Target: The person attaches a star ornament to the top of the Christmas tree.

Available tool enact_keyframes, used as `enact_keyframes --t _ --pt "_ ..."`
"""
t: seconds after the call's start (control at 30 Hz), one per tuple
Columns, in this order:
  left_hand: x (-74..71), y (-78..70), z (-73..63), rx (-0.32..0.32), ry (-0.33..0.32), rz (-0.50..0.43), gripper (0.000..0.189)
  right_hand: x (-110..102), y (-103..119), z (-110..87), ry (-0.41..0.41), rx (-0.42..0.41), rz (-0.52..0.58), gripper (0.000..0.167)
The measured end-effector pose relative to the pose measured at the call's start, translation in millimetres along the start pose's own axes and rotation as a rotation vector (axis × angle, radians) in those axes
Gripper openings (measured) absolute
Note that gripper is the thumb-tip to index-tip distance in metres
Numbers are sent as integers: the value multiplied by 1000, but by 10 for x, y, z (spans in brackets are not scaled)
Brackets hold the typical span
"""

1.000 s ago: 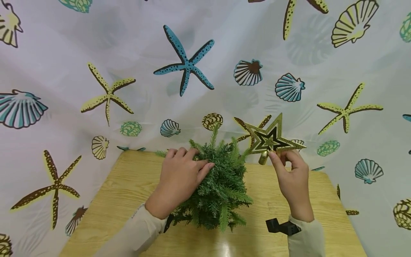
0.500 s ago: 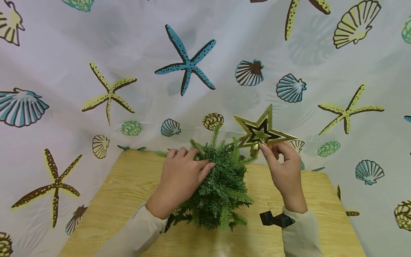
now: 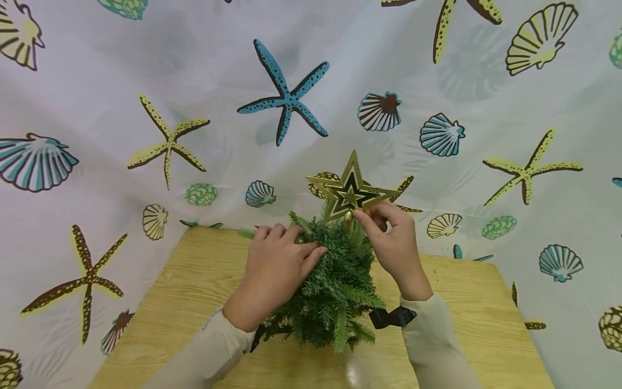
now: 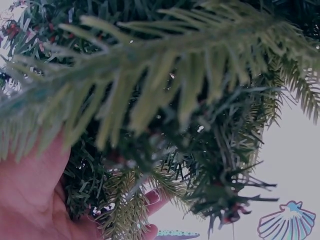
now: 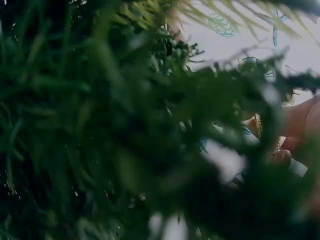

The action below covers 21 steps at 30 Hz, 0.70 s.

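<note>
A small artificial Christmas tree [image 3: 332,297] stands on the wooden table, seen from above in the head view. My left hand [image 3: 277,265] grips its upper left side, thumb on the near foliage and fingers reaching behind; in the left wrist view needles partly cover this hand [image 4: 30,195]. Between thumb and fingers my right hand [image 3: 396,248] pinches a gold star tree topper [image 3: 351,199] by its lower right part. The star is upright, its short gold socket overlapping the tree's top in the head view. Blurred foliage fills most of the right wrist view, with the star's glittery edge [image 5: 258,125] at right.
Behind the table [image 3: 466,302] hangs a white curtain [image 3: 218,70] printed with starfish and shells, close to the tree's back. It also runs along both sides of the table. A black strap mount [image 3: 392,317] sits on the right wrist.
My right hand has carried the star leftward from beside the tree to over its top, and the star has turned more upright. The left hand keeps its place on the tree.
</note>
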<state>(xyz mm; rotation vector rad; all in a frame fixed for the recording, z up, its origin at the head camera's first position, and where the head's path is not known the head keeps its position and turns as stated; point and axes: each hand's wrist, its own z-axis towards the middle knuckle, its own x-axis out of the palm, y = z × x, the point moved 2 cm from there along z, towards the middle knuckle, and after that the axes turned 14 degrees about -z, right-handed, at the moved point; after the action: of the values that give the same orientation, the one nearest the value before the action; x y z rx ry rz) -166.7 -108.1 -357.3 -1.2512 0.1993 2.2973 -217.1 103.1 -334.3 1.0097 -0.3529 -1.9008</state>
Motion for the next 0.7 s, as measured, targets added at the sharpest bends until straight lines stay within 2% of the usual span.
enact_keyframes --t 0.43,0.7 --pt "7 -2 -2 -6 17 13 33 168 53 78 57 -19 36 24" --pt "9 0 7 -4 8 23 33 220 102 146 59 -32 40 19"
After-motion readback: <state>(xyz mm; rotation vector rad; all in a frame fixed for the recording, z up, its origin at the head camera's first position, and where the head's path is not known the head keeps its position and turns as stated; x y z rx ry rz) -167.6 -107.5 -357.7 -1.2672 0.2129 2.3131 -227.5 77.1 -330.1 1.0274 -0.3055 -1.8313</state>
